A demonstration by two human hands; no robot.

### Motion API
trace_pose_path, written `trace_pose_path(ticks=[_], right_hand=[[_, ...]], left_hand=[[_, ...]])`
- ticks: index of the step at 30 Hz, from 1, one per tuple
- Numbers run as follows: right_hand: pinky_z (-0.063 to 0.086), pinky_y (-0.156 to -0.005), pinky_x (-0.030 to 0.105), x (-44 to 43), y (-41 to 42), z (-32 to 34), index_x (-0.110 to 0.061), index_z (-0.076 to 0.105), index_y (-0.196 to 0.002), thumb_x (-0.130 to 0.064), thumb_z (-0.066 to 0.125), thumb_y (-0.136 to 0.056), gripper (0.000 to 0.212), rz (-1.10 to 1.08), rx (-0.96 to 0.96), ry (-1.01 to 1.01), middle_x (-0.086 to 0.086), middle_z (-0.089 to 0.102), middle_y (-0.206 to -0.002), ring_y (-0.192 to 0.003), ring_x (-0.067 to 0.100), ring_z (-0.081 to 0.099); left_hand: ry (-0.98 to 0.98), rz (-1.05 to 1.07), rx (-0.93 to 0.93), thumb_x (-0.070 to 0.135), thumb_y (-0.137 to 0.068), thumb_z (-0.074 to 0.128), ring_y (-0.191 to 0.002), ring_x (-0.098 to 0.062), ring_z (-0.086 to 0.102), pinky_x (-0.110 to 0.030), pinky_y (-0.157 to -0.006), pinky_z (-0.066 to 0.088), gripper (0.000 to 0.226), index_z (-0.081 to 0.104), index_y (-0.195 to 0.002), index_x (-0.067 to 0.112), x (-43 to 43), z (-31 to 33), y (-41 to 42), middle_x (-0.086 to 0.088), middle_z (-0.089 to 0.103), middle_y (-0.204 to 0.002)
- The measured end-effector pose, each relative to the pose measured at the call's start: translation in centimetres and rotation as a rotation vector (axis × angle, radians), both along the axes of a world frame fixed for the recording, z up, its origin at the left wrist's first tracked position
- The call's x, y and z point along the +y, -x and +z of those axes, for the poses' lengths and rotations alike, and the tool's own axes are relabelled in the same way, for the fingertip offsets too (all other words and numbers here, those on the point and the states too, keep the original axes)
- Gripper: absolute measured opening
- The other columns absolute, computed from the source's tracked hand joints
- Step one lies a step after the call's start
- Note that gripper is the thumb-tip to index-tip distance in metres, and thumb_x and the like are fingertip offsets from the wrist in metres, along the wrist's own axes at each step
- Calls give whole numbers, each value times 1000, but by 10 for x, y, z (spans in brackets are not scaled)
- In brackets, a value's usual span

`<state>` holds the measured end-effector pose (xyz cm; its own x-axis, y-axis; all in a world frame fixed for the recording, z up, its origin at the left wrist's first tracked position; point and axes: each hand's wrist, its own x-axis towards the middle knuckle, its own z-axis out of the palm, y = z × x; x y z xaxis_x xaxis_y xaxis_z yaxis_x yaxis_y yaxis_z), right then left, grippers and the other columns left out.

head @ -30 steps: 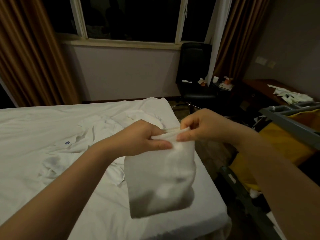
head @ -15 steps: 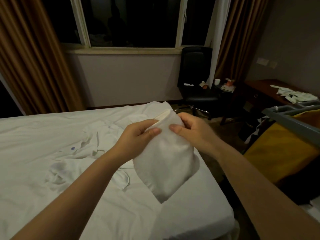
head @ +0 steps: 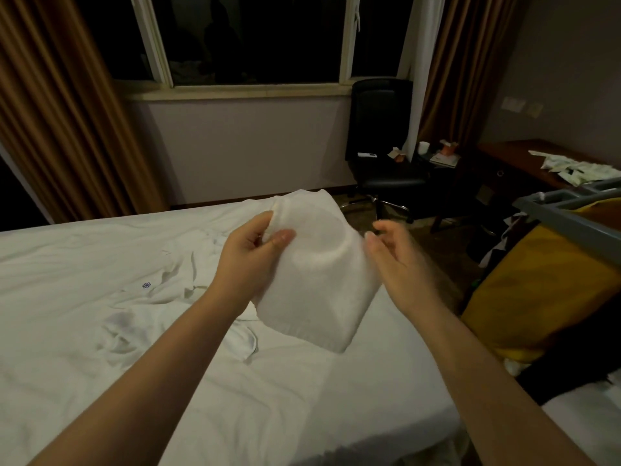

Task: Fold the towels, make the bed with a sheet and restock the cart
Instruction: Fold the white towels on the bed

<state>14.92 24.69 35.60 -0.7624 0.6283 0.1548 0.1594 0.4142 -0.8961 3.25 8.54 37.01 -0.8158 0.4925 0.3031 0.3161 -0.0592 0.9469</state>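
The left hand (head: 250,260) alone now grips the folded white towel (head: 316,290), thumb clamped on its upper left edge, holding it in the air above the right side of the bed (head: 100,331). The right hand (head: 396,260), which pinched the top edge half a second ago, has let go. It is blurred, with its fingers loosely spread just beside the towel's right edge.

- The towel (head: 312,284) pinched in my left hand's (head: 250,260) fingers (head: 284,236) looks like thick matt white cloth, softly napped.
- Under the fingers I see the sheet (head: 84,297): thinner white cloth, smooth but creased.
- Right of my fingers, the cart (head: 571,201) rim reads as matt grey plastic, its bag (head: 537,290) yellow cloth.
- Beyond the fingers, the chair (head: 379,129) is black with a slight sheen; the desk (head: 514,159) is polished dark wood.
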Motion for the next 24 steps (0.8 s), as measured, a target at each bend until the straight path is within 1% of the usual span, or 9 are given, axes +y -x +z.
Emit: trace_pose_path(ticks=[3, 5, 6, 9, 11, 15, 18, 22, 24], right_hand=[[49, -82, 26, 0, -1, -16, -30, 43, -127, -46, 37, -97, 35, 52, -44, 367, -2, 56, -121, -97, 10, 59], [52, -91, 36, -2, 2, -15, -28, 47, -127, -38, 43, -98, 31, 115, 57, 635, 0, 57, -126, -106, 18, 60], [51, -94, 38, -2, 3, -12, -32, 50, -123, -33, 47, -97, 26, 130, 112, 677, -2, 55, -128, -111, 18, 58], [51, -95, 39, -2, 8, -3, -44, 56, -107, -26, 54, -95, 22, 154, 221, 705, -7, 52, -126, -113, 18, 56], [53, -91, 38, -3, 11, 0, -43, 57, -103, -26, 53, -95, 19, 145, 230, 679, -8, 54, -123, -110, 18, 57], [54, -88, 37, -8, 18, -2, -33, 64, -93, -23, 56, -95, 13, -10, 311, 642, -1, 64, -114, -108, 21, 60], [54, -91, 40, -14, 26, 0, -32, 65, -86, -21, 60, -92, 14, -137, 372, 554, 0, 66, -108, -106, 22, 62], [53, -92, 37, -13, 32, 6, -40, 56, -98, -17, 61, -91, 24, -120, 446, 390, -5, 63, -107, -103, 16, 62], [50, -97, 38, -7, 34, 9, -39, 48, -113, -13, 60, -91, 36, 0, 491, 464, -1, 61, -112, -107, 17, 61]], left_hand=[[-69, -7, -105, 18, -92, 56, -76, 5, 65, -11, -58, 51, 22, 62, -92, 39, -2, -3, 1, 26, 68, -82], [-72, -34, -142, 17, -93, 55, -77, 1, 67, -15, -60, 53, 23, 62, -92, 39, -2, -5, 1, 24, 69, -83], [-56, -44, -158, 16, -93, 54, -80, -2, 67, -18, -64, 54, 25, 62, -93, 40, -1, -7, 1, 22, 70, -84], [-1, -61, -201, 14, -92, 56, -92, -9, 65, -27, -76, 53, 26, 61, -94, 38, -1, -13, 2, 19, 68, -93], [16, -48, -195, 13, -92, 57, -92, -9, 64, -28, -79, 52, 26, 61, -93, 39, -3, -16, 4, 19, 68, -92], [-18, 9, -169, 11, -93, 55, -73, 6, 64, -11, -61, 50, 29, 60, -89, 40, -6, -16, 5, 29, 67, -75], [-23, 38, -163, 13, -93, 54, -72, 7, 63, -10, -60, 48, 30, 59, -88, 42, -7, -16, 6, 30, 66, -74], [-86, 28, -217, 16, -96, 51, -85, -1, 64, -21, -70, 51, 27, 58, -95, 41, -11, -11, 15, 23, 67, -89], [-122, -22, -279, 17, -97, 49, -86, -4, 66, -22, -67, 53, 24, 58, -102, 40, -14, -6, 21, 18, 68, -95]])
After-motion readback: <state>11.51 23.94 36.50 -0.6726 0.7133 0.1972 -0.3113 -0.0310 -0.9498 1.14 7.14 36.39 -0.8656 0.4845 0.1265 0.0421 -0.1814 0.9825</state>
